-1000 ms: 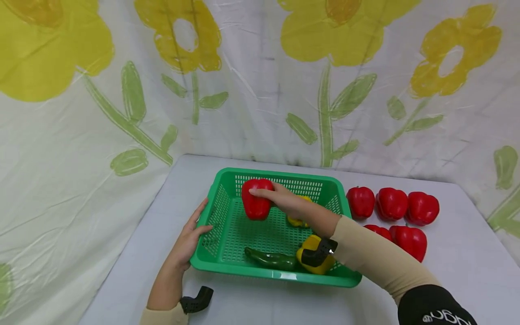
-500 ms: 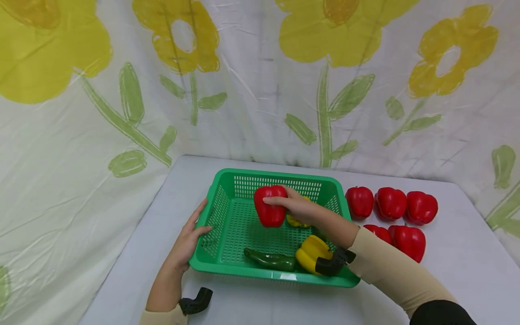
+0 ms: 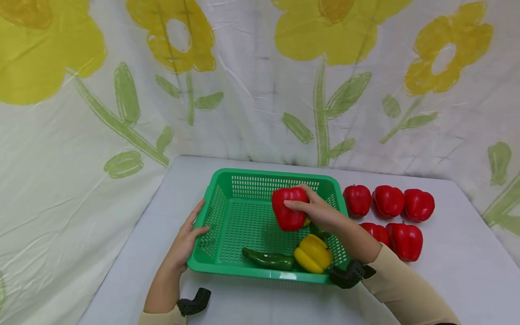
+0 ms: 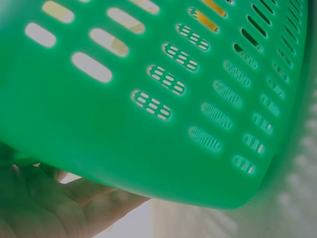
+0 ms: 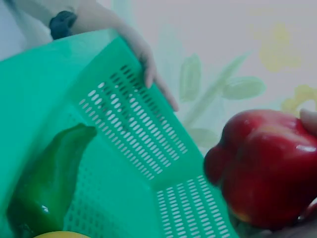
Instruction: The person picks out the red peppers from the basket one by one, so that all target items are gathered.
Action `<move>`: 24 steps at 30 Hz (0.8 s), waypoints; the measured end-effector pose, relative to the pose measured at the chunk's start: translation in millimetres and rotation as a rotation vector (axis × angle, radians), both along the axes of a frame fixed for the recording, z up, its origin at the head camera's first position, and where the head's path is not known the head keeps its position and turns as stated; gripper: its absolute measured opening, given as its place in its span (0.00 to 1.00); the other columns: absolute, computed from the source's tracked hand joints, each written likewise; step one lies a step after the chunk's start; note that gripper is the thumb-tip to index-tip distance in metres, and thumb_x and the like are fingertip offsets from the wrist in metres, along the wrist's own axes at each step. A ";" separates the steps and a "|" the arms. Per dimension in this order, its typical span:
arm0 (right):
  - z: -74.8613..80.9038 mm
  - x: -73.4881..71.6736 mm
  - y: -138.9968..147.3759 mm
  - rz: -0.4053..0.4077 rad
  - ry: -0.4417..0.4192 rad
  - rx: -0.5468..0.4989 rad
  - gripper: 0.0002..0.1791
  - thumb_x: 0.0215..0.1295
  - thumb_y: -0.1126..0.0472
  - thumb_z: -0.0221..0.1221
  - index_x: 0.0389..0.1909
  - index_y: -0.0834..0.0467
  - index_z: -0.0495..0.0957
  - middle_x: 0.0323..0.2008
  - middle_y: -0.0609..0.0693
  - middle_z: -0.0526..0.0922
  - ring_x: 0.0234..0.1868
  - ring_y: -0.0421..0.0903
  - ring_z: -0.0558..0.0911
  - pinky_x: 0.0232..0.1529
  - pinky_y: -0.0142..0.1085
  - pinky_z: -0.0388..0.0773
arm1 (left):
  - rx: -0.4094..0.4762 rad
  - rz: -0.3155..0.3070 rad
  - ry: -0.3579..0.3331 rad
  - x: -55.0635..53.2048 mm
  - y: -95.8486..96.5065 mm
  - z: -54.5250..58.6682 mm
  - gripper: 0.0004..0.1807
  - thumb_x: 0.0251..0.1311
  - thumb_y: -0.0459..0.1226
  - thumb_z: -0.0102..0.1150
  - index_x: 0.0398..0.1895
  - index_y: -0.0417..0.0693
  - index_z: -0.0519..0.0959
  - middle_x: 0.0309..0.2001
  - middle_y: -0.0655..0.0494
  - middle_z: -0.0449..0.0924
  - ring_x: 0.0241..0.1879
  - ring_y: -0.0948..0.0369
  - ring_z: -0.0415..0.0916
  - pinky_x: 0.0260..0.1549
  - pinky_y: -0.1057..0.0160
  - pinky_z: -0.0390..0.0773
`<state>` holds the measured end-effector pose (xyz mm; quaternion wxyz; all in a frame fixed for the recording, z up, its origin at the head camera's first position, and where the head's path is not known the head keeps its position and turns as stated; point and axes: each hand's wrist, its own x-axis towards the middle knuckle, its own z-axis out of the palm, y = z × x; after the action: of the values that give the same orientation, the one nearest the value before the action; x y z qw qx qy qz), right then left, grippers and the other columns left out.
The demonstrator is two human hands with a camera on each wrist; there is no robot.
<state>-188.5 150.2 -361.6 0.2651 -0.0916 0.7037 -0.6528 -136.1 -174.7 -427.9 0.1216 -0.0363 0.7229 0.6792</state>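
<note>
My right hand (image 3: pixel 321 212) grips a glossy red bell pepper (image 3: pixel 289 210) above the right half of a green plastic basket (image 3: pixel 227 225). In the right wrist view that bell pepper (image 5: pixel 267 166) fills the right side, with only a fingertip at its edge. At the basket's left rim is my left hand (image 3: pixel 188 241), its thumb over the rim and its fingers along the outside. The left wrist view shows the hand (image 4: pixel 64 203) below the slotted wall (image 4: pixel 124 129). Inside lie a long green pepper (image 3: pixel 269 259) and a yellow bell pepper (image 3: pixel 313 253). Another yellow piece is mostly hidden behind the held pepper.
Right of the basket, several red bell peppers stand in two rows on the white table (image 3: pixel 451 253), among them a back one (image 3: pixel 418 205) and a front one (image 3: pixel 405 241). A sheet with painted flowers (image 3: pixel 252 90) hangs behind the table.
My right hand has carried the red bell pepper rightward across the basket, from left of its middle to over the right side. The left hand stays at the rim.
</note>
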 end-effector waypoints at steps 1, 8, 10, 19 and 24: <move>0.4 1.4 2.6 -0.005 0.022 -0.002 0.26 0.64 0.56 0.54 0.58 0.58 0.56 0.55 0.56 0.67 0.50 0.50 0.72 0.45 0.40 0.78 | -0.001 0.001 0.001 0.2 -0.1 -0.1 0.38 0.64 0.31 0.40 0.73 0.71 0.44 0.75 0.60 0.38 0.69 0.53 0.48 0.51 0.62 0.66; 5.6 10.4 19.2 -0.054 0.099 -0.008 0.34 0.66 0.56 0.52 0.71 0.53 0.52 0.64 0.60 0.62 0.57 0.52 0.68 0.46 0.40 0.78 | 0.013 -0.005 0.007 0.3 -0.3 -0.7 0.38 0.64 0.30 0.39 0.73 0.70 0.44 0.74 0.58 0.39 0.68 0.52 0.50 0.51 0.61 0.67; 6.7 12.8 23.9 -0.067 0.104 -0.021 0.35 0.67 0.57 0.51 0.72 0.49 0.49 0.68 0.59 0.57 0.60 0.54 0.65 0.47 0.40 0.78 | 0.012 -0.005 0.008 0.3 -0.2 -1.0 0.38 0.64 0.30 0.39 0.73 0.70 0.44 0.74 0.58 0.39 0.68 0.52 0.50 0.51 0.61 0.67; 11.9 28.6 42.5 -0.238 0.088 -0.066 0.23 0.67 0.58 0.49 0.62 0.43 0.59 0.54 0.40 0.66 0.56 0.46 0.66 0.44 0.34 0.78 | 0.025 -0.013 0.017 0.3 -0.5 -1.4 0.38 0.65 0.30 0.39 0.73 0.70 0.43 0.74 0.56 0.39 0.68 0.51 0.51 0.50 0.61 0.68; 15.3 37.3 50.8 -0.323 0.067 -0.041 0.12 0.67 0.57 0.50 0.46 0.41 0.60 0.49 0.39 0.68 0.52 0.41 0.69 0.43 0.32 0.78 | 0.022 -0.014 0.021 -0.1 -0.5 -0.5 0.38 0.65 0.31 0.39 0.73 0.69 0.43 0.75 0.57 0.38 0.68 0.52 0.49 0.50 0.62 0.67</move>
<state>-151.2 201.0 -346.3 0.1312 -0.0042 0.7042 -0.6978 -136.2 -175.2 -428.4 0.1193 -0.0228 0.7169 0.6865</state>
